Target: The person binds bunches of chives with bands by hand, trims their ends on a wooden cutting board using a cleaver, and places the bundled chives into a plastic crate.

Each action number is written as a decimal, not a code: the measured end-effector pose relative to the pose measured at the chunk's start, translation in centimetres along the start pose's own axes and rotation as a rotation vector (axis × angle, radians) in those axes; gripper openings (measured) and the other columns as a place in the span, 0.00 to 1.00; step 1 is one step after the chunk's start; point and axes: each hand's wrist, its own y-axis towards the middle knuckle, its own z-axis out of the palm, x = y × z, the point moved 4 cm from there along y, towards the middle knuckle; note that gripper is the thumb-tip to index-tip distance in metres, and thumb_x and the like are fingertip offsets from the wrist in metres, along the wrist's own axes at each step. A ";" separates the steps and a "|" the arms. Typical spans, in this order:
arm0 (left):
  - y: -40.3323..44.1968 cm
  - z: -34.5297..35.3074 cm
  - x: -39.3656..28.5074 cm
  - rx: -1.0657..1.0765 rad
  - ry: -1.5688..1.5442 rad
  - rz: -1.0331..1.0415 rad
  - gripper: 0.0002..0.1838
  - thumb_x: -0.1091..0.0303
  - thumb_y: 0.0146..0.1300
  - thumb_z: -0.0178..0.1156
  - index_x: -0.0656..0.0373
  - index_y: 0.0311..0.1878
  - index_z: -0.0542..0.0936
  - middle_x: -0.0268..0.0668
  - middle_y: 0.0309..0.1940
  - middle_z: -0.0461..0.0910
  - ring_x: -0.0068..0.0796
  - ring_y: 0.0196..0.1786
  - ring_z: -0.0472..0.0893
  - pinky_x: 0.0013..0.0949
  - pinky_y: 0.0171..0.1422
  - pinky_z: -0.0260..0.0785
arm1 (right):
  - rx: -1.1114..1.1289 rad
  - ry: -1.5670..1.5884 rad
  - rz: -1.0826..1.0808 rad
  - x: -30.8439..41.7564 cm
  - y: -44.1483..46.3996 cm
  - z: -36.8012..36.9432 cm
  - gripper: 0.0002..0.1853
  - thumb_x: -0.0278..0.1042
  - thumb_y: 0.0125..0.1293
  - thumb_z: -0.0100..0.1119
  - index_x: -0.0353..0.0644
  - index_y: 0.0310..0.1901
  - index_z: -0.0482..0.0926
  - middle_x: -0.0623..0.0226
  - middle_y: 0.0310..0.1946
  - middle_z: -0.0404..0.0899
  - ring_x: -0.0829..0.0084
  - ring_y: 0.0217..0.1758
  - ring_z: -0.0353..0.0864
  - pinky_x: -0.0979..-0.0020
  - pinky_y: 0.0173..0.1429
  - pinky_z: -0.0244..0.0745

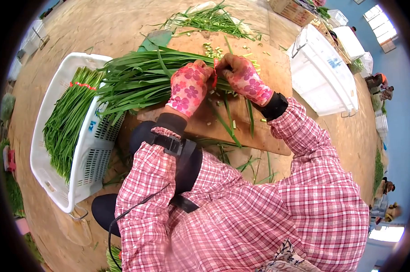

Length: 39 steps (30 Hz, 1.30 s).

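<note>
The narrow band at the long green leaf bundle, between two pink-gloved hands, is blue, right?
Not blue: the head view shows the narrow band is red. It is indeed at the long green leaf bundle, between the pink-gloved left hand and right hand.

To the right, a large white bin (323, 72) is standing on the tan floor (347, 145). Beyond it, at the top, a cardboard box (292, 12) is sitting. A blue wall (397, 77) is running along the far right, a bright window (380, 23) showing in it. Several distant people (380, 82) are appearing nearby, too small to make out.
</note>
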 end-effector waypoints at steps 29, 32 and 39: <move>0.4 0.3 0.8 0.184 -0.060 0.006 0.34 0.53 0.49 0.75 0.42 0.62 0.79 0.31 0.61 0.80 0.37 0.71 0.70 0.54 0.80 0.45 | 0.018 -0.079 0.083 1.8 0.6 -1.6 0.07 0.30 0.58 0.64 0.36 0.37 0.82 0.49 0.31 0.83 0.50 0.38 0.83 0.58 0.42 0.77; 0.8 0.9 1.3 0.077 -0.192 -0.026 0.30 0.48 0.50 0.74 0.48 0.57 0.83 0.34 0.59 0.81 0.40 0.70 0.71 0.56 0.79 0.45 | 0.090 -0.139 -0.078 1.7 0.9 -1.5 0.09 0.36 0.61 0.64 0.39 0.38 0.84 0.50 0.32 0.84 0.53 0.37 0.85 0.59 0.44 0.79; 0.3 4.4 4.1 -0.081 -0.179 -0.064 0.11 0.62 0.51 0.75 0.50 0.35 0.83 0.33 0.48 0.85 0.38 0.62 0.79 0.53 0.76 0.51 | 0.081 0.059 0.160 3.1 0.2 -3.6 0.10 0.34 0.61 0.64 0.36 0.39 0.85 0.50 0.33 0.85 0.58 0.39 0.86 0.62 0.46 0.78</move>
